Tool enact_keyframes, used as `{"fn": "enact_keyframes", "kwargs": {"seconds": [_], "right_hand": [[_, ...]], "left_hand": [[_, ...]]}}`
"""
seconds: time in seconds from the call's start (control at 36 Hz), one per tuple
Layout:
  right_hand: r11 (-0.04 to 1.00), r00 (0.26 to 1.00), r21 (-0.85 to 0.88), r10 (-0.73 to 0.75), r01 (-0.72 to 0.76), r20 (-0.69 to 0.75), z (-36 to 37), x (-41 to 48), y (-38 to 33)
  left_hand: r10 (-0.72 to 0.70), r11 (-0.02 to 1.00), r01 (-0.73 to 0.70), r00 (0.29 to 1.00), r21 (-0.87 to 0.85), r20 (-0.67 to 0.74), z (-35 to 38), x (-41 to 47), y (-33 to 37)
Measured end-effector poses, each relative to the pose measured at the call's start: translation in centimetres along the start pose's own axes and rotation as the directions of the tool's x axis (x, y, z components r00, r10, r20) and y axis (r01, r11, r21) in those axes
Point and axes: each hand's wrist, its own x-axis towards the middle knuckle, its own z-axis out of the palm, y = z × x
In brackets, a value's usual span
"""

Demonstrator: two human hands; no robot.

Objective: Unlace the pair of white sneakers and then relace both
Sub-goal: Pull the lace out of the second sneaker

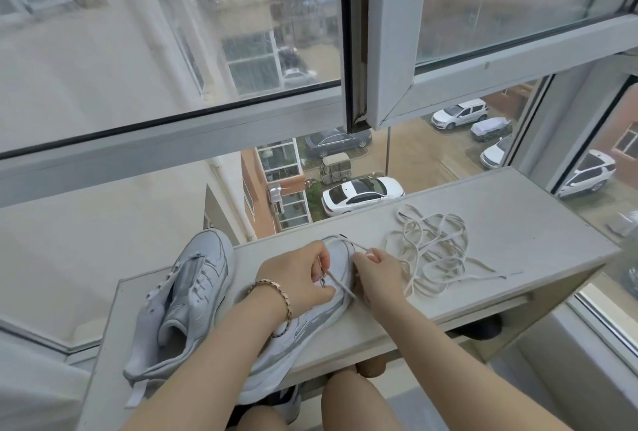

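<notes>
A person seated at an open window works a white lace [340,284] into a white sneaker [321,323] on a pale worktop [518,209]. The left grip [300,275], a chain bracelet [276,289] at its wrist, lies over the sneaker's upper with thumb and fingers pinching the lace near the eyelets. The right grip [378,271], just beside the left one and touching the same shoe, pinches another stretch of that lace, which crosses between the two. The sneaker lies directly under both grips, toe pointing away from the person and heel reaching the worktop's near edge. To the left of the left grip the second sneaker [196,278] lies tilted on its side, eyelets bare and tongue loose, its heel end overlapped by the left forearm. Just right of the right grip, a tangle of loose white laces [431,251] sprawls across the worktop. Beyond the grips, through the window frame [390,33], parked cars [362,194] stand in a courtyard far below.
</notes>
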Motion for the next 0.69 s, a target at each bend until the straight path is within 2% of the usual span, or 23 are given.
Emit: {"fn": "enact_keyframes", "kwargs": {"seconds": [0.08, 0.17, 0.22, 0.31, 0.39, 0.44, 0.53, 0.58, 0.69], "right_hand": [[0.997, 0.992, -0.017, -0.070, 0.073, 0.109, -1.1, -1.1, -0.1], [0.944, 0.929, -0.137, -0.258, 0.301, 0.266, -1.9, -2.6, -0.8], [0.848, 0.847, -0.223, -0.384, 0.481, 0.368, -2.3, -3.0, -1.3], [0.647, 0.777, -0.447, -0.409, 0.617, 0.479, -1.8, -3.0, -2.2], [0.571, 0.802, -0.575, -0.308, 0.586, 0.512, -0.6, -2.8, -2.9], [0.478, 0.815, -0.667, -0.238, 0.571, 0.527, 0.1, -2.6, -3.5], [0.396, 0.832, -0.739, -0.148, 0.545, 0.534, 0.8, -2.6, -4.2], [0.326, 0.835, -0.774, -0.111, 0.543, 0.539, 1.0, -2.7, -4.4], [0.270, 0.846, -0.804, -0.097, 0.529, 0.524, 1.2, -3.0, -4.3]], "left_hand": [[0.009, 1.000, -0.009, 0.999, 0.002, -0.040, -0.3, -0.4, 0.3], [0.046, 0.983, -0.016, 0.986, 0.185, -0.159, -0.4, -1.2, 0.3], [-0.014, 0.965, 0.071, 0.975, 0.252, -0.221, -0.3, -2.0, -0.2], [-0.122, 0.969, 0.165, 0.967, 0.185, -0.224, 0.4, -3.3, -1.1], [-0.110, 0.968, 0.159, 0.964, 0.196, -0.242, 0.8, -4.0, -1.4], [-0.095, 0.964, 0.154, 0.961, 0.217, -0.261, 1.0, -4.1, -1.3], [-0.116, 0.963, 0.169, 0.963, 0.210, -0.242, 1.1, -4.1, -1.2], [-0.133, 0.965, 0.179, 0.964, 0.193, -0.230, 1.0, -4.0, -1.2], [-0.136, 0.964, 0.178, 0.968, 0.195, -0.211, 1.1, -3.8, -1.2]]}}
